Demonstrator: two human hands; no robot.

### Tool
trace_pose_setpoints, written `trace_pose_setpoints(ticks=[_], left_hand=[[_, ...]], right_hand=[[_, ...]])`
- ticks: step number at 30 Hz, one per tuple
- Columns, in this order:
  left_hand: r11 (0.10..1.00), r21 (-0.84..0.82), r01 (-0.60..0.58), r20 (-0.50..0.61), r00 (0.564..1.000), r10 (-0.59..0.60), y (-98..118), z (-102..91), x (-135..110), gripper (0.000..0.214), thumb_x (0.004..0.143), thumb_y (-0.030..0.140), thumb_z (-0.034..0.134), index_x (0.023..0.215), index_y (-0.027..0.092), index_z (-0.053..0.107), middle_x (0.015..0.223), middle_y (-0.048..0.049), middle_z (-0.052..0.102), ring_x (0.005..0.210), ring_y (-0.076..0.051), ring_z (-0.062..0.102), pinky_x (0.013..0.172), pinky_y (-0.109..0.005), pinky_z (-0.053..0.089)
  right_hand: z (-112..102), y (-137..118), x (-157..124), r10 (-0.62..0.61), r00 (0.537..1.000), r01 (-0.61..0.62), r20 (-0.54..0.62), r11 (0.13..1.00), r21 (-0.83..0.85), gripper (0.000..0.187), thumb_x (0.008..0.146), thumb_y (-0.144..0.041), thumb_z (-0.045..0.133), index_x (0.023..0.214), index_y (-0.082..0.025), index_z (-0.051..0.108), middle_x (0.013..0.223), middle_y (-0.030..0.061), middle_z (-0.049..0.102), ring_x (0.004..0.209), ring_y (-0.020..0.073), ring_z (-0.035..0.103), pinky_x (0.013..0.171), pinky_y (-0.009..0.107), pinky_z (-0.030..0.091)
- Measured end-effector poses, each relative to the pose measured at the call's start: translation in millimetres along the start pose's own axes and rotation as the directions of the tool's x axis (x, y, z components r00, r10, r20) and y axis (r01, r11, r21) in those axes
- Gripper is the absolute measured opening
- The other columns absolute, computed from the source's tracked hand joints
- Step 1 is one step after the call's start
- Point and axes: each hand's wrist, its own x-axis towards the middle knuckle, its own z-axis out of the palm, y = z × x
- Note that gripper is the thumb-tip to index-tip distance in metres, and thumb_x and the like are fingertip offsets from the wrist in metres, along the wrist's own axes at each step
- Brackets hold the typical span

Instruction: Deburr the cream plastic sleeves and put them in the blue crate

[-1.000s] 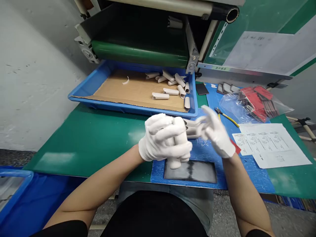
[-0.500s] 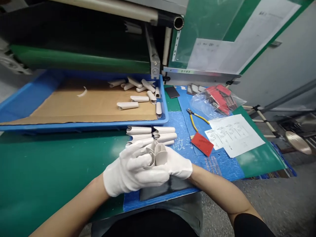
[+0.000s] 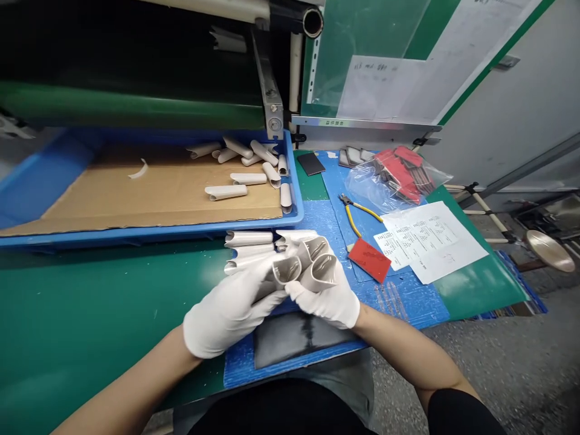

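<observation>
The left hand (image 3: 231,314) and right hand (image 3: 336,302) hide the far ends of the tubes (image 3: 322,272) between them (only the mouths show clearly). The tray (image 3: 136,235) and belt (image 3: 136,106) run out past the left edge; the top edge crops the sheet (image 3: 394,84). Print on the papers (image 3: 435,241) is too small to read.

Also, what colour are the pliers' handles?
The pliers' handles are yellow, best seen in the head view.

We find the white-gloved left hand (image 3: 229,314) and right hand (image 3: 333,300) gripping pale hollow tubes (image 3: 312,278) above the table (image 3: 113,314), with a blue tray (image 3: 136,233) beyond.
</observation>
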Motion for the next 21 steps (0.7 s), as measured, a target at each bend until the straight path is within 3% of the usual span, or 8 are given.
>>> trace_pose_setpoints(ticks=[3, 6, 8, 11, 15, 18, 21], left_hand=[[1.0, -0.014, -0.01, -0.03, 1.0, 0.01, 1.3, 8.1, -2.5, 0.051, 0.101, 0.025, 0.07, 0.15, 0.027, 0.055, 0.146, -0.0147, 0.072, 0.133, -0.03, 0.073, 0.111, -0.045, 0.062], [0.988, -0.151, 0.045, -0.12, 0.991, -0.064, 7.3, 7.7, -0.7, 0.041, 0.099, 0.029, 0.075, 0.136, 0.022, 0.061, 0.128, -0.0125, 0.079, 0.116, -0.027, 0.08, 0.1, -0.039, 0.065], [0.96, -0.258, 0.11, -0.128, 0.981, -0.147, 11.8, 5.8, 2.2, 0.034, 0.097, 0.03, 0.077, 0.127, 0.02, 0.064, 0.117, -0.0102, 0.081, 0.105, -0.024, 0.081, 0.093, -0.035, 0.066], [0.915, -0.352, 0.196, -0.124, 0.96, -0.253, 15.1, 4.3, 5.9, 0.035, 0.091, 0.031, 0.083, 0.118, 0.019, 0.065, 0.11, -0.009, 0.082, 0.097, -0.022, 0.081, 0.085, -0.032, 0.066], [0.917, -0.31, 0.253, -0.17, 0.934, -0.315, 14.4, 3.6, 9.0, 0.037, 0.085, 0.032, 0.087, 0.113, 0.018, 0.067, 0.107, -0.0093, 0.082, 0.094, -0.023, 0.08, 0.086, -0.033, 0.065], [0.857, -0.425, 0.29, -0.117, 0.922, -0.37, 16.2, -0.7, 13.0, 0.035, 0.088, 0.033, 0.082, 0.116, 0.017, 0.068, 0.113, -0.0107, 0.082, 0.102, -0.025, 0.08, 0.093, -0.036, 0.066], [0.665, -0.636, 0.392, 0.049, 0.88, -0.472, 21.0, -9.2, 17.4, 0.045, 0.091, 0.037, 0.081, 0.127, 0.016, 0.065, 0.13, -0.014, 0.078, 0.118, -0.028, 0.078, 0.1, -0.039, 0.067]], right_hand=[[0.7, -5.6, -4.7, -0.06, 0.998, 0.06, -0.002, 0.998, 0.029, 0.048, 0.082, -0.028, 0.076, 0.127, -0.025, 0.06, 0.123, 0.0114, 0.072, 0.113, 0.0287, 0.072, 0.111, 0.053, 0.059], [-1.3, -6.9, -6.5, 0.011, 1.0, -0.011, -0.003, 0.988, 0.152, 0.06, 0.085, -0.031, 0.076, 0.142, -0.026, 0.059, 0.145, 0.0135, 0.068, 0.136, 0.0315, 0.066, 0.121, 0.056, 0.053], [-1.9, -6.6, -5.5, 0.112, 0.994, -0.106, -0.014, 0.971, 0.214, 0.052, 0.085, -0.033, 0.076, 0.135, -0.024, 0.065, 0.134, 0.0124, 0.074, 0.126, 0.0312, 0.072, 0.115, 0.055, 0.057], [-1.1, -7.8, -1.9, 0.234, 0.971, -0.219, -0.048, 0.952, 0.213, 0.029, 0.08, -0.035, 0.079, 0.105, -0.022, 0.073, 0.101, 0.0073, 0.078, 0.096, 0.0273, 0.077, 0.093, 0.048, 0.065], [-1.6, -12.0, 1.9, 0.305, 0.948, -0.293, -0.091, 0.948, 0.124, 0.024, 0.075, -0.041, 0.083, 0.078, -0.021, 0.07, 0.074, 0.0021, 0.071, 0.066, 0.0196, 0.068, 0.063, 0.035, 0.06], [-6.9, -10.1, 3.5, 0.341, 0.939, -0.335, -0.038, 0.935, 0.119, 0.031, 0.073, -0.045, 0.087, 0.073, -0.02, 0.069, 0.07, 0.0013, 0.069, 0.062, 0.0169, 0.063, 0.059, 0.033, 0.056], [-14.3, -1.9, 5.7, 0.387, 0.916, -0.4, 0.103, 0.895, 0.197, 0.035, 0.072, -0.046, 0.092, 0.087, -0.019, 0.077, 0.083, 0.0037, 0.076, 0.071, 0.0177, 0.066, 0.066, 0.034, 0.059]])
